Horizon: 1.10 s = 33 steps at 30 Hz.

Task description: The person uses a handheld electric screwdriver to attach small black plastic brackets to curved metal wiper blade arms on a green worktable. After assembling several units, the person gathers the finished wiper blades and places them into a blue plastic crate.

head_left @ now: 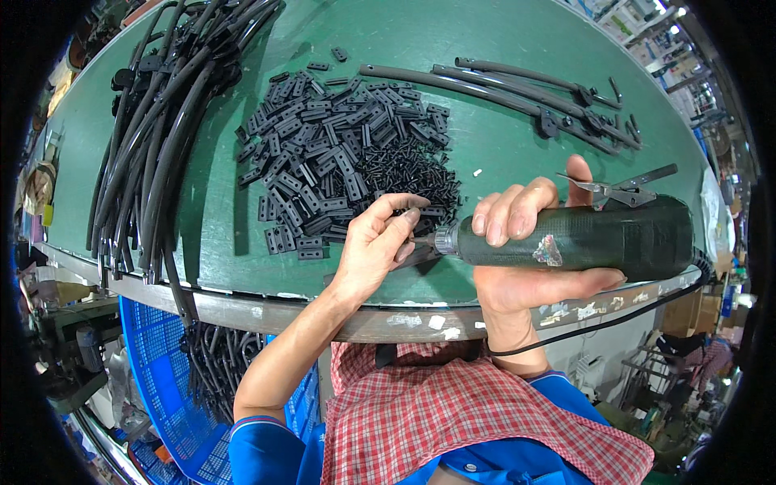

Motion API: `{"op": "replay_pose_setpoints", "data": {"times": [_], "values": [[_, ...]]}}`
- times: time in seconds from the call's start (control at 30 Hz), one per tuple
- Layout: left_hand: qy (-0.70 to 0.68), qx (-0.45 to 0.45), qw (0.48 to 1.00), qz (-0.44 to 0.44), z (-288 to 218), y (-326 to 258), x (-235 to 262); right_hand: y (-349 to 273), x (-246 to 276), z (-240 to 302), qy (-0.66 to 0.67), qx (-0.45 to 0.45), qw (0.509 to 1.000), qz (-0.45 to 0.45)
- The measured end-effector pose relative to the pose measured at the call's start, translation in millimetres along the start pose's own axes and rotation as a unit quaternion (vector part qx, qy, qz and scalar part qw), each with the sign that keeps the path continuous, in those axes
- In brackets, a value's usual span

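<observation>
My right hand is wrapped round a dark corded electric screwdriver, held level with its nose toward the left. Just left of that nose, my left hand is closed in a pinch. Whatever sits between its fingertips is too small or too hidden to name. A dark bar-like piece shows partly beneath the left fingers, close to the table's front edge. Beyond the left hand lies a heap of small black screws. It adjoins a bigger pile of black two-holed blocks.
Bundled black bent tubes lie at the left, some overhanging the edge. Several more tubes rest at the far right of the green table. A blue plastic basket with dark tubes stands below. The screwdriver's cord hangs past my right wrist.
</observation>
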<state>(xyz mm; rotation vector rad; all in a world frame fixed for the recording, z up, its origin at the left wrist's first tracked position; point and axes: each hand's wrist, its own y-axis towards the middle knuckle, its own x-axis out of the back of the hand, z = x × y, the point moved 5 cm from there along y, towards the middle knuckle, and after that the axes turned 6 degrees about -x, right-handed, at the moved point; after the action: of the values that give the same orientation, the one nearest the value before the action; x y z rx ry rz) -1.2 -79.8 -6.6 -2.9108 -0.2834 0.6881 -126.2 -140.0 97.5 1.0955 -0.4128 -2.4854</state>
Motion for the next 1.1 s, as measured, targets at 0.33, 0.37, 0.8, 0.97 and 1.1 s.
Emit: {"op": "replay_pose_setpoints", "data": {"times": [0.33,0.37,0.8,0.97,1.1], "values": [[0.006,0.004,1.000,-0.019,-1,-1,-2,0,3,-2,0.048,-0.029,0.998,-0.010],[0.013,-0.001,1.000,-0.024,-1,-2,-2,0,4,-3,0.058,-0.033,0.998,-0.017],[0.105,-0.133,0.983,-0.077,-7,-8,-2,7,58,22,0.170,-0.065,0.965,-0.187],[0.617,-0.331,0.704,0.124,-11,-10,-59,8,98,56,0.292,-0.040,0.939,-0.179],[0.667,-0.328,0.653,0.148,-11,4,-76,-8,131,86,0.316,0.007,0.927,-0.200]]}}
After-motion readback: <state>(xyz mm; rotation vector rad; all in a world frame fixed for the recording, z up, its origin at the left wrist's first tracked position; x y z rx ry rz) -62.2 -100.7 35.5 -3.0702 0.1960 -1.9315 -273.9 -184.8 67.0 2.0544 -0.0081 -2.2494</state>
